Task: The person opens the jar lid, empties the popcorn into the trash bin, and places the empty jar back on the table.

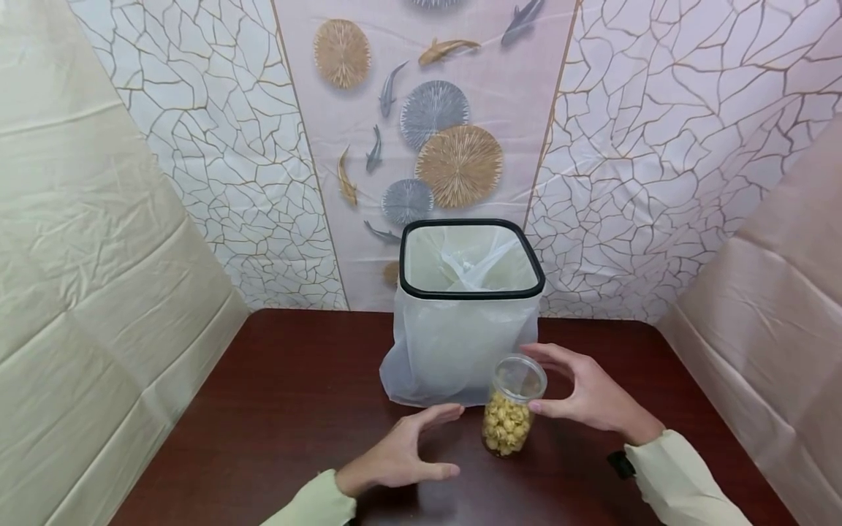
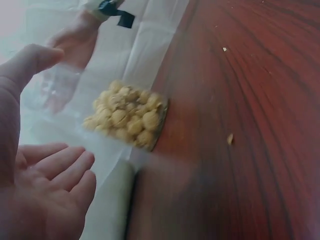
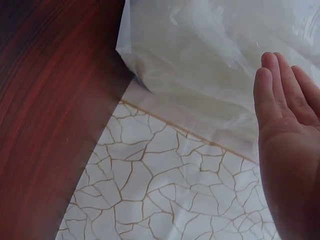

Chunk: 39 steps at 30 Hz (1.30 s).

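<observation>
One clear jar (image 1: 511,402), yellowish balls (image 1: 506,427) inside, between left hand (image 1: 409,451), right hand (image 1: 588,391).

The jar (image 1: 511,409) looks glossy clear plastic, the bag (image 1: 460,351) crinkled plastic, the table (image 1: 296,394) smooth wood.

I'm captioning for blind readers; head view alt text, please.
A clear jar of yellowish pieces stands on a dark table between a person's left hand and right hand, before a black-rimmed, bag-lined bin.
</observation>
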### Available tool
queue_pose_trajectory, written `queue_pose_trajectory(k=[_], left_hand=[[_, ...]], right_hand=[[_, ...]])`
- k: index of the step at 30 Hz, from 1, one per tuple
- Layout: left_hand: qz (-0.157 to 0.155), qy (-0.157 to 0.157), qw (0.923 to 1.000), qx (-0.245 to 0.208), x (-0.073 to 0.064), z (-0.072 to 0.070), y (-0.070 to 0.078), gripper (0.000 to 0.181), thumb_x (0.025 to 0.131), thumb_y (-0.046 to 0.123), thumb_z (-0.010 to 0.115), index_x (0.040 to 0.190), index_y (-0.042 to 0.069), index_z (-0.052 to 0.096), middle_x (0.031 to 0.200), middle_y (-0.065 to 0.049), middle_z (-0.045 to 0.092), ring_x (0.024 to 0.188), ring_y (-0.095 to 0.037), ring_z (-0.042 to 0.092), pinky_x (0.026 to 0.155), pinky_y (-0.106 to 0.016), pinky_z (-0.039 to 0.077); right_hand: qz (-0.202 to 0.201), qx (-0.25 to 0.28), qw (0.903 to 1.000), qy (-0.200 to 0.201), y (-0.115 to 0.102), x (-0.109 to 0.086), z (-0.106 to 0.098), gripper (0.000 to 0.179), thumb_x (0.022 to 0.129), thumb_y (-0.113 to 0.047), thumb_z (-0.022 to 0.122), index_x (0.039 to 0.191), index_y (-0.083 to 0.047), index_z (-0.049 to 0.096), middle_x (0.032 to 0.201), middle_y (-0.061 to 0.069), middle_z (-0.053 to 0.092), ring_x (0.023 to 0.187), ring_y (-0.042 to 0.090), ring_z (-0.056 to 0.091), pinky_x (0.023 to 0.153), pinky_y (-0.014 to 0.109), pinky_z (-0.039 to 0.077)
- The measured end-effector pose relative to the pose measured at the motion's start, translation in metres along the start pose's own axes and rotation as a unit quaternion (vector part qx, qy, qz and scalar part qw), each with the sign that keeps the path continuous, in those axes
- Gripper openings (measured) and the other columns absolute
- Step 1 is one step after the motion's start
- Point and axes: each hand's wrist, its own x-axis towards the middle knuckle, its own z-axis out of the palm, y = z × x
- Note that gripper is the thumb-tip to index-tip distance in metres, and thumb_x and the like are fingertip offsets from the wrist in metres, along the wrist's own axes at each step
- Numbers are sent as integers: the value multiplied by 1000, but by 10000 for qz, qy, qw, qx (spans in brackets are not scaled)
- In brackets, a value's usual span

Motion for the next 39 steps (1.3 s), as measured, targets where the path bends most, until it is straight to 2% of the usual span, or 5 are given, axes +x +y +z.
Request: queue_pose_trajectory(k=[10, 16, 22, 27, 39], left_hand=[[-110, 381, 9986, 340, 42, 35, -15, 88, 87, 30, 87, 160, 12, 41, 161, -4, 52, 151, -18, 48, 125, -32, 38], [-244, 533, 9979, 275, 61, 46, -20, 88, 85, 31, 88, 159, 20, 42, 158, 2, 53, 148, -12, 48, 124, -34, 40], [24, 677, 9975, 213, 80, 57, -22, 83, 80, 30, 91, 152, 23, 49, 143, 7, 63, 130, -4, 60, 112, -28, 49], [-9, 821, 9966, 36, 88, 65, -23, 76, 77, 31, 93, 143, 26, 55, 127, 9, 66, 107, 0, 62, 96, -21, 53], [221, 1057, 9940, -193, 90, 71, -22, 75, 78, 28, 94, 143, 26, 57, 130, 7, 68, 110, -1, 64, 98, -23, 53]], right_hand=[[-235, -102, 9997, -39, -3, 10, 12, 79, 79, -27, 94, 148, -13, 58, 133, 0, 69, 116, 18, 71, 99, 19, 53], [-200, -245, 9995, -73, -4, 13, 13, 78, 79, -34, 94, 146, -17, 59, 127, -5, 72, 111, 16, 71, 93, 24, 55], [-323, -266, 9991, 3, -5, 16, 13, 75, 77, -29, 95, 143, -17, 62, 125, -5, 74, 110, 9, 70, 92, 30, 58], [-471, -85, 9988, 51, -4, 18, 17, 71, 76, -29, 96, 138, -18, 64, 120, -5, 75, 106, 5, 70, 89, 30, 59], [-678, 56, 9976, 90, -13, 20, 24, 67, 74, -31, 98, 132, -21, 66, 114, -5, 76, 100, 12, 72, 85, 28, 59]])
